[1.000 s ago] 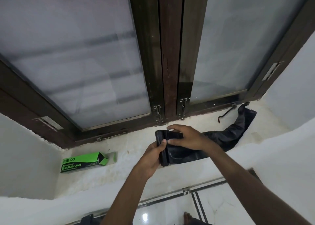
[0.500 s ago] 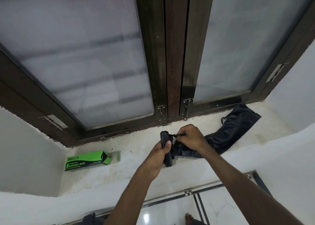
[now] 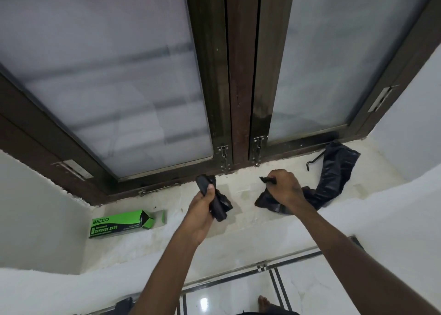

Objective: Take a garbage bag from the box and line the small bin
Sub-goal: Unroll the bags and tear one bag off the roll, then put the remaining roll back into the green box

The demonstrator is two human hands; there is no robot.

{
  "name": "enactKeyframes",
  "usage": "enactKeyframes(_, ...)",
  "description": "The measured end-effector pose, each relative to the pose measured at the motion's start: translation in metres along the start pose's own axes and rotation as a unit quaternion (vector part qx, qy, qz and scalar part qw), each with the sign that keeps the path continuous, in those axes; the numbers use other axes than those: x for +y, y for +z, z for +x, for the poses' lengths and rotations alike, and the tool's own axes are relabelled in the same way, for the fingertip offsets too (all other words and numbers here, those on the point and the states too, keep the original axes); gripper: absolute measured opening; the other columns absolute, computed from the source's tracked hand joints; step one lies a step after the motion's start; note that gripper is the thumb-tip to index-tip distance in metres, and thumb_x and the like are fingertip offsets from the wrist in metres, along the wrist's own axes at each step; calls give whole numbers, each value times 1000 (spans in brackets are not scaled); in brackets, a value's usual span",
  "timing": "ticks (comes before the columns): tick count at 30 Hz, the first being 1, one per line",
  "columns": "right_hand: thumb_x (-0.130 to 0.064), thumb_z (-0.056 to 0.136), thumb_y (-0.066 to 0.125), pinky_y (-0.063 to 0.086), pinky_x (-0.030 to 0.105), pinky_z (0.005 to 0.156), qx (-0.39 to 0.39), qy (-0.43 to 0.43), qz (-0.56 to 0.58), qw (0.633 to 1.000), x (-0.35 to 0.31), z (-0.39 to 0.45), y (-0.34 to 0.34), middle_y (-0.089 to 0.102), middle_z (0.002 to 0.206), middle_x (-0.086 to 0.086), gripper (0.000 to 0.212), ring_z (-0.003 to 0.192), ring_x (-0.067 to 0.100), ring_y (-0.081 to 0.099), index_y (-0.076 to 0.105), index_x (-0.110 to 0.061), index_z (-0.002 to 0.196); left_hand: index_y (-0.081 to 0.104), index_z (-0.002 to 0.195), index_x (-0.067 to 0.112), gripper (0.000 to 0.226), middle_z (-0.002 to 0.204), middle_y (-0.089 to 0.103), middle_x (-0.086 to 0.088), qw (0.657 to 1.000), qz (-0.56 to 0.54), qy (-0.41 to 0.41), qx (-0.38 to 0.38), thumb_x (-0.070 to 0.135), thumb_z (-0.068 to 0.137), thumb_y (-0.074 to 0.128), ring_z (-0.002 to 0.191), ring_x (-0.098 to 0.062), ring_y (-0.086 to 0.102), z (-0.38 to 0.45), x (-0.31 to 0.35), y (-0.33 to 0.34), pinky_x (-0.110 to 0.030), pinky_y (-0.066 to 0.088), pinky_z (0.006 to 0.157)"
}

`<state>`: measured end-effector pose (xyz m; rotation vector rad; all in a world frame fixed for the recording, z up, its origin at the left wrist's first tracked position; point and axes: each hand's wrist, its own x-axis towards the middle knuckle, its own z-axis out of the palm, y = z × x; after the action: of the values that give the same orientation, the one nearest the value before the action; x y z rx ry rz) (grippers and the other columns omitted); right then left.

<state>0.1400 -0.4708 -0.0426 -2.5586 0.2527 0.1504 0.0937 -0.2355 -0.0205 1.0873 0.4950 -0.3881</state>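
Note:
A green and black garbage bag box (image 3: 124,224) lies on the white window sill (image 3: 241,209) at the left, its end flap open. My left hand (image 3: 202,207) is shut on the black roll of garbage bags (image 3: 218,202) above the sill's middle. My right hand (image 3: 284,188) is shut on the torn end of one black garbage bag (image 3: 331,178); that bag trails right along the sill to the window frame. The roll and the bag are apart, with bare sill between them. No bin is in view.
A closed frosted window with a dark wooden frame (image 3: 241,75) stands behind the sill, with latches at its base. A black metal hook (image 3: 313,161) lies by the bag. White walls flank the recess. Tiled floor (image 3: 310,290) and a bare foot (image 3: 263,302) show below.
My hands have pulled apart: the left went left with the roll, the right went right with the bag, and the bag has torn free of the roll.

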Motion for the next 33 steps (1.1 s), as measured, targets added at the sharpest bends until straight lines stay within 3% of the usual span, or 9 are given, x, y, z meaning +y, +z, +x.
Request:
enactKeyframes(4,-32,91,67,45,27,73,-35,-65,50,996,3,5,1,70,91,-1,15,92,23,67,69,-20,99,60,110,6,28,100,67,-9,997,-42,-56,37,31,98,59,97,-26,65,-3,8,1,-37,54,75)
enactKeyframes(9,-50,91,62,48,40,97,0,-129,-43,991,-4,6,-2,64,129,3,53,117,26,60,54,-24,137,62,114,4,32,106,69,-13,993,-84,-75,44,25,91,69,102,-31,65,-8,5,3,-47,53,95)
enactKeyframes(13,-42,94,59,43,42,99,112,-152,-111,976,-7,-6,-1,59,127,4,43,118,26,53,55,-24,134,65,112,9,29,103,72,-9,994,-69,-62,51,26,89,71,99,-25,67,-9,2,1,-36,54,77)
enactKeyframes(16,-25,94,60,49,39,89,179,-191,-49,964,-13,-22,0,61,112,4,25,103,24,56,64,-20,118,66,116,15,26,107,73,-5,997,-37,-34,52,20,91,69,103,-21,66,-10,-1,-1,-30,52,76)
enactKeyframes(18,-22,94,62,51,31,80,143,-221,68,962,-20,-36,4,60,102,-1,19,94,16,57,65,-20,112,65,114,17,24,109,72,-7,997,-41,-35,54,15,91,69,104,-22,65,-11,-1,0,-32,53,78)
enactKeyframes(21,-34,90,70,53,19,79,-20,-165,279,946,-33,-54,14,59,110,-10,34,99,4,59,61,-29,123,64,111,15,24,106,75,-12,997,-62,-33,39,10,89,70,101,-26,69,-14,2,0,-37,59,78)
enactKeyframes(25,-40,79,81,56,24,86,-210,-84,389,893,-46,-60,26,64,123,-12,57,113,5,62,55,-41,130,63,117,8,33,111,75,-17,996,-84,6,5,4,86,71,97,-28,74,-19,10,-5,-38,62,75)
enactKeyframes(30,-13,82,81,57,48,84,-189,-71,467,861,-62,-55,34,75,108,6,35,104,32,70,70,-21,113,68,110,10,35,110,75,-13,996,-73,45,-5,5,76,76,98,-24,73,-26,16,-25,-33,61,81)
enactKeyframes(33,-6,83,78,61,41,76,-199,-92,502,836,-72,-52,34,75,106,8,30,87,26,71,73,-17,111,72,101,15,24,102,76,-5,995,-8,97,6,2,80,76,96,-17,72,-33,19,-42,-30,60,81)
